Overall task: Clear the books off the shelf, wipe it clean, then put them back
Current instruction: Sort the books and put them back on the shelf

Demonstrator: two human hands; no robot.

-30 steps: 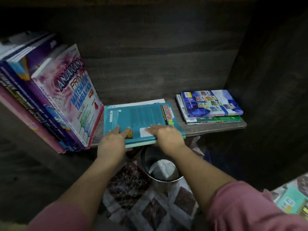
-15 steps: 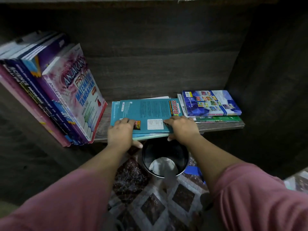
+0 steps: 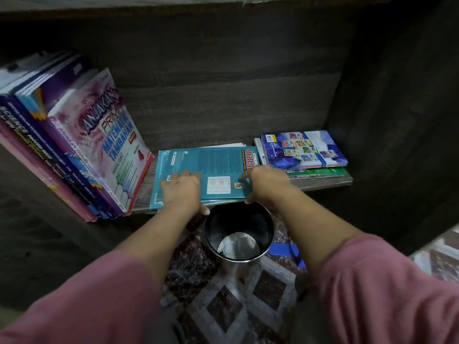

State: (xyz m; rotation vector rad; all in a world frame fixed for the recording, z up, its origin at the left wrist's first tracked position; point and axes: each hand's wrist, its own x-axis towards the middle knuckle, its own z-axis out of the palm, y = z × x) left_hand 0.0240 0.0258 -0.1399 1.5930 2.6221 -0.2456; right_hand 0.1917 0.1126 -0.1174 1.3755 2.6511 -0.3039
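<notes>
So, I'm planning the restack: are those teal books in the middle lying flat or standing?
Lying flat: the teal books sit stacked on the shelf, covers facing up.

This looks like a study corner in a home. A dark wood-grain shelf carries 3 groups of school books: maths and science workbooks leaning at its left end, teal workbooks lying flat at the middle of its front edge, and a flat stack at its right end. Below the front edge, 1 small round waste bin with something white inside stands on a floor patterned in dark and pale diamonds, like household tiling.
</notes>
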